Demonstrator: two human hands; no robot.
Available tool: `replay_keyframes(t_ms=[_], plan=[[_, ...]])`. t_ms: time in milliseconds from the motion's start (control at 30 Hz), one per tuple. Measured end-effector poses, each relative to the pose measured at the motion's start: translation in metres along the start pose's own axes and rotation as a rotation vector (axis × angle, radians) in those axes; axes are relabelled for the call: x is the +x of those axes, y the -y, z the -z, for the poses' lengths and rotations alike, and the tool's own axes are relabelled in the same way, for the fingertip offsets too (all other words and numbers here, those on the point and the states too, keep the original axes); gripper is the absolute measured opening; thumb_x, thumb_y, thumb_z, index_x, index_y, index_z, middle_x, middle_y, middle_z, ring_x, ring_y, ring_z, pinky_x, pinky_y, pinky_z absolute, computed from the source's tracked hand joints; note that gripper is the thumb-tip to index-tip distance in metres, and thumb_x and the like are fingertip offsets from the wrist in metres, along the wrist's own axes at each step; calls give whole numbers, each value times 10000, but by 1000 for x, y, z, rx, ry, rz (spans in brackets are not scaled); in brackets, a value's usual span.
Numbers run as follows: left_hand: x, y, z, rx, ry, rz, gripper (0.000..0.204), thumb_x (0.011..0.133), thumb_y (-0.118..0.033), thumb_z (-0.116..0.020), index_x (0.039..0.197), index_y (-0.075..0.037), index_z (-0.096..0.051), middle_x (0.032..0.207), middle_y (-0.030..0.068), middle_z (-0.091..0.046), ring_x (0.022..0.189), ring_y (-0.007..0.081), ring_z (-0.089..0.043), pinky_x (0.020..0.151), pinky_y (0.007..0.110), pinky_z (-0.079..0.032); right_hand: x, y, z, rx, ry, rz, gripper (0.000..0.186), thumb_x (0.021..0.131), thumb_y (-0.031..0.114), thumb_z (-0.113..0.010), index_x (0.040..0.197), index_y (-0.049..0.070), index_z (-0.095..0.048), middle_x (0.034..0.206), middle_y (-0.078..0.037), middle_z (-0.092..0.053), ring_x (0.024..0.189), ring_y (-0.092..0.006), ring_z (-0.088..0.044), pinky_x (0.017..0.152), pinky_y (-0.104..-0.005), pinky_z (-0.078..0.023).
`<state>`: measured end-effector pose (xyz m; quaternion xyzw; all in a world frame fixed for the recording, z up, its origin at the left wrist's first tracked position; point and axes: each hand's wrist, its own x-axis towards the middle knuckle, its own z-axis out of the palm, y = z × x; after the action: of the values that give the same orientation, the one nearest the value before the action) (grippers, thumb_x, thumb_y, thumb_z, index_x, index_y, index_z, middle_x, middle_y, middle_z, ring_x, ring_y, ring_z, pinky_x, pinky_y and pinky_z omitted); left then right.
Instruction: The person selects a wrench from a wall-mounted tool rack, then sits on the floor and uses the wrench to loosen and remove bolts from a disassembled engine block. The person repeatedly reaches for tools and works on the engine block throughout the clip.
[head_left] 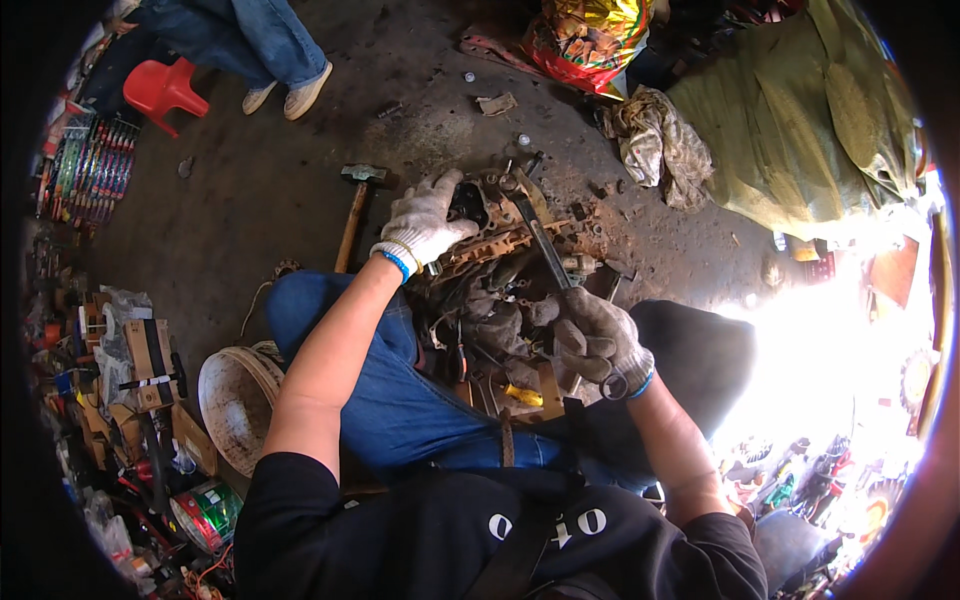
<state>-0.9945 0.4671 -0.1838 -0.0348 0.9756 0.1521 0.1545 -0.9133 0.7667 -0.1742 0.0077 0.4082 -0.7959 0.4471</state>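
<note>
A rusty, greasy metal machine part lies on the floor between my legs. My left hand, in a white knit glove, rests at its left side, thumb and fingers apart beside a black rounded piece. In a dirtier glove, my right hand is closed around a long combination wrench. The ring end shows below that palm, while the far end meets the top of the rusty part; its exact seat on a fastener is too small to tell.
A hammer lies left of the part. Tools, including a yellow-handled one, lie between my legs. A white bucket stands by my left thigh. Beyond are a crumpled rag, a red stool and another person's legs.
</note>
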Motion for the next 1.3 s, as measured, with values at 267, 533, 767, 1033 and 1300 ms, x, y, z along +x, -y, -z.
replay_keyframes(t_ms=[267, 533, 767, 1033, 1300], plan=[[-1, 2, -1, 27, -9, -35, 911, 810, -490, -741, 1544, -126, -343, 1528, 252, -408, 1396, 436, -404, 1158, 467, -352, 11, -22, 32, 647, 160, -238, 520, 1071, 494, -354, 1181, 28, -557, 621, -56, -520, 490, -261, -600, 470, -525, -563], [2, 5, -7, 40, -35, -52, 914, 799, -448, -770, 1535, -108, -348, 1520, 267, -404, 1395, 438, -404, 1157, 465, -360, 4, -32, 22, -86, -66, 9, 485, 1070, 441, -418, 1167, -5, -584, 660, -53, -559, 424, -181, -518, 411, -357, -493], [2, -1, -6, 51, -26, -48, 894, 813, -416, -764, 1538, -113, -338, 1533, 262, -388, 1408, 441, -383, 1167, 467, -349, 17, -60, 14, -290, -90, 81, 393, 1024, 305, -536, 1257, -11, -560, 851, -28, -632, 643, -93, -565, 600, -219, -485], [4, -1, -9, 131, -27, -27, 909, 816, -450, -747, 1546, -116, -320, 1553, 253, -368, 1426, 435, -363, 1177, 475, -323, 28, -62, -18, -370, 70, 296, 400, 1004, 348, -592, 1268, 48, -562, 1035, -59, -672, 854, -151, -672, 763, -307, -579], [26, 35, -32, 59, -38, -134, 963, 788, -409, -790, 1571, -146, -295, 1527, 265, -395, 1400, 429, -376, 1167, 512, -317, 25, -56, -25, 252, -128, -145, 488, 1075, 473, -391, 1139, 63, -648, 855, -55, -688, 591, -144, -645, 528, -331, -590]])
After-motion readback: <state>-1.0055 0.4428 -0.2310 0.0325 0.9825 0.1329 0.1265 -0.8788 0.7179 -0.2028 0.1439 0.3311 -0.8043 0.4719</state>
